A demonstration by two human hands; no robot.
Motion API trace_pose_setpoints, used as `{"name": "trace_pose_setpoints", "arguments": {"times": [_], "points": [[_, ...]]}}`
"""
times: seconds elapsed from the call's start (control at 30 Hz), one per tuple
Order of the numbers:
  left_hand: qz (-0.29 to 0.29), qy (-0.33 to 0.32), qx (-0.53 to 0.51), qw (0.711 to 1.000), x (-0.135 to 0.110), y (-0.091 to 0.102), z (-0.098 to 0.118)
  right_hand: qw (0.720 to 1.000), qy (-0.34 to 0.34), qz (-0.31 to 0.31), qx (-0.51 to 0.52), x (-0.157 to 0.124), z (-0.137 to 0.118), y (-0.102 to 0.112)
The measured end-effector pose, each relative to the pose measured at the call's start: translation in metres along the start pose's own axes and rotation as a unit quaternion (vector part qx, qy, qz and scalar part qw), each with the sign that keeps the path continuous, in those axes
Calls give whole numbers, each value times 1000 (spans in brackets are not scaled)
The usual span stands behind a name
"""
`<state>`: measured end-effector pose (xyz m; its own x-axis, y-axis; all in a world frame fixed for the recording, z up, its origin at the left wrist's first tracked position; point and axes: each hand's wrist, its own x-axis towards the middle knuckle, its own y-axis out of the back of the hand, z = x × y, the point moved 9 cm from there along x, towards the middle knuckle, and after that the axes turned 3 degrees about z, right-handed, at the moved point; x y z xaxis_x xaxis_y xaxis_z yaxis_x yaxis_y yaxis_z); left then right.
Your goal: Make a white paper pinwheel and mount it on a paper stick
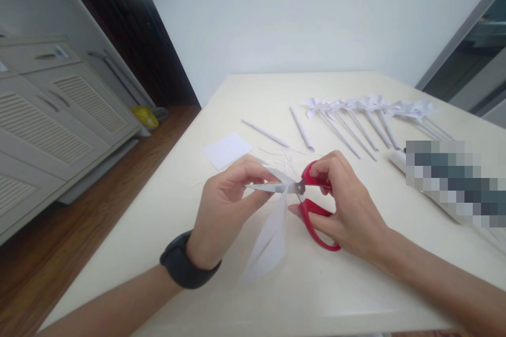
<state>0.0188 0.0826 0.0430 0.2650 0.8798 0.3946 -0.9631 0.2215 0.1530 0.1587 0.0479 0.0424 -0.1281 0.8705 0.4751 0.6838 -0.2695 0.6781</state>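
Observation:
My right hand [346,205] grips red-handled scissors [312,205], fingers through the loops, blades pointing left and nearly closed. My left hand [229,202], with a black band on the wrist, pinches a folded white paper piece [272,237] at its top, where the blades meet it. The paper hangs down between both hands above the table [316,295].
A small white paper square [227,150] lies ahead on the left. Two rolled paper sticks [300,127] and a row of several white paper pinwheels [367,110] lie farther back. Thin paper scraps [282,155] are scattered near the scissors. A blurred object sits at right. Cabinets stand left.

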Motion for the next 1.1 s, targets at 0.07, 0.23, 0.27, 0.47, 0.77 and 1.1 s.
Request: {"name": "trace_pose_setpoints", "arguments": {"times": [0.07,0.23,0.27,0.47,0.77,1.1], "points": [[-1,3,2,1000,0,0,0,1000,-3,1,-1,0,0,0],[-6,12,13,1000,-1,-1,0,1000,-3,6,-8,-2,0,1],[-8,16,13,1000,-1,-1,0,1000,-2,7,-8,-2,0,1],[-25,15,-20,999,-1,-4,-1,1000,-2,7,-6,-2,0,1],[-27,-11,-12,1000,0,-3,3,1000,2,9,-9,-3,-1,2],[-5,-38,2,999,0,1,8,1000,4,13,-16,-3,-2,3]]}}
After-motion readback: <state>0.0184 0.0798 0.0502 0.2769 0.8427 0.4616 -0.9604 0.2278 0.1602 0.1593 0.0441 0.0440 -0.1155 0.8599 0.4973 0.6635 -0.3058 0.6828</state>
